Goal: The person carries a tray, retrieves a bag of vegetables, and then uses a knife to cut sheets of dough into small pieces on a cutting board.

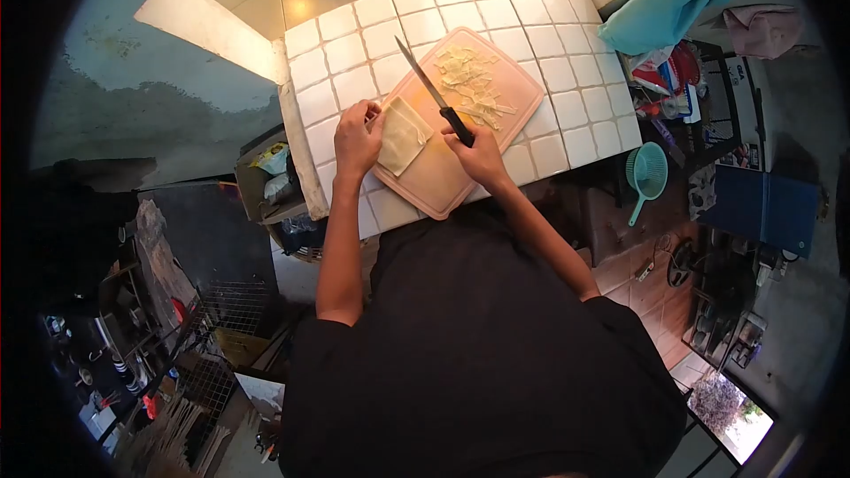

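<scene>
White-tiled countertop (584, 75) carries a pink rectangular cutting board (522, 115) by its near edge; left hand (358, 140), fingers curled, touches folded pale sheets (403, 134); right hand (478, 156) grips a black-handled knife (428, 87).

head-worn camera, single view, looks down past chest onto tiled counter (589, 111), arm's-length close.

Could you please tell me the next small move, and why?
Probably bring the knife over the pale sheet: its blade is off it, the left hand is at the sheet's left edge, and thin strips lie on the cutting board.
</scene>
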A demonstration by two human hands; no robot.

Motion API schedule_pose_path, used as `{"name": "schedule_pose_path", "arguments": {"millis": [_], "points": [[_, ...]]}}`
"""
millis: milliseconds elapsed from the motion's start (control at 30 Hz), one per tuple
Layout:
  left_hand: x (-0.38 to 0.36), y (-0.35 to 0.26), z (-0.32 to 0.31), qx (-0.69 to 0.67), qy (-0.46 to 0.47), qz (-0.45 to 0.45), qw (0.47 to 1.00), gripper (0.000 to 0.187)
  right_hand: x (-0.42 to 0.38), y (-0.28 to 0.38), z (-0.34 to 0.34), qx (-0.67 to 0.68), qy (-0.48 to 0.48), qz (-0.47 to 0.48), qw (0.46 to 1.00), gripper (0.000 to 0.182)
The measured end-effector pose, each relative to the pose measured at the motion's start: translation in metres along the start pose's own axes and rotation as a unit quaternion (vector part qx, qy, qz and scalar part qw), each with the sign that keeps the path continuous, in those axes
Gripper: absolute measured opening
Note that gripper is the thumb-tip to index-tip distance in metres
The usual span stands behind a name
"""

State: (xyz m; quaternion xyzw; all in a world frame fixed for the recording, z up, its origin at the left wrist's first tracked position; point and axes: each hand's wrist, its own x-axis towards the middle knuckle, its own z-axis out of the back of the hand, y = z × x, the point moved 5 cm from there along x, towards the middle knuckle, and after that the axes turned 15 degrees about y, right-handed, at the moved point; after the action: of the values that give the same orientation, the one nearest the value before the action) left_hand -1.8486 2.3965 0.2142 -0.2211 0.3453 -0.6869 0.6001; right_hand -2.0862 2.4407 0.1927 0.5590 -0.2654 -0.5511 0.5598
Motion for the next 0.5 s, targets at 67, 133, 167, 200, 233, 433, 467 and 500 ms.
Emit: {"name": "schedule_pose_path", "arguments": {"millis": [67, 133, 167, 200, 233, 433, 467, 500], "points": [[0.004, -0.006, 0.001, 0.029, -0.019, -0.046, 0.998, 0.013, -0.006, -0.001, 0.004, 0.003, 0.004, 0.008, 1.000, 0.022], [-0.003, -0.031, 0.003, 0.117, -0.090, -0.080, 0.986, 0.015, -0.017, 0.008, 0.008, 0.006, -0.021, 0.028, 0.999, 0.019], [-0.008, -0.040, -0.001, 0.115, -0.086, -0.079, 0.987, 0.015, -0.023, 0.008, 0.012, 0.021, -0.015, 0.015, 1.000, 0.018], [-0.014, -0.047, -0.008, 0.116, -0.051, -0.070, 0.989, 0.017, -0.028, 0.006, 0.014, 0.036, -0.009, 0.001, 0.999, 0.017], [-0.018, -0.052, -0.015, 0.118, -0.017, -0.061, 0.991, 0.019, -0.031, 0.004, 0.016, 0.038, -0.019, 0.013, 0.999, 0.017], [-0.032, -0.045, -0.047, 0.098, -0.027, 0.019, 0.995, 0.016, -0.050, -0.009, 0.024, 0.044, -0.034, -0.024, 0.998, 0.017], [-0.033, -0.045, -0.047, 0.095, -0.042, 0.025, 0.994, 0.014, -0.052, -0.010, 0.023, 0.043, -0.034, -0.026, 0.998, 0.017], [-0.032, -0.044, -0.048, 0.094, -0.043, 0.025, 0.994, 0.014, -0.053, -0.011, 0.022, 0.047, -0.037, -0.024, 0.998, 0.017]]}}
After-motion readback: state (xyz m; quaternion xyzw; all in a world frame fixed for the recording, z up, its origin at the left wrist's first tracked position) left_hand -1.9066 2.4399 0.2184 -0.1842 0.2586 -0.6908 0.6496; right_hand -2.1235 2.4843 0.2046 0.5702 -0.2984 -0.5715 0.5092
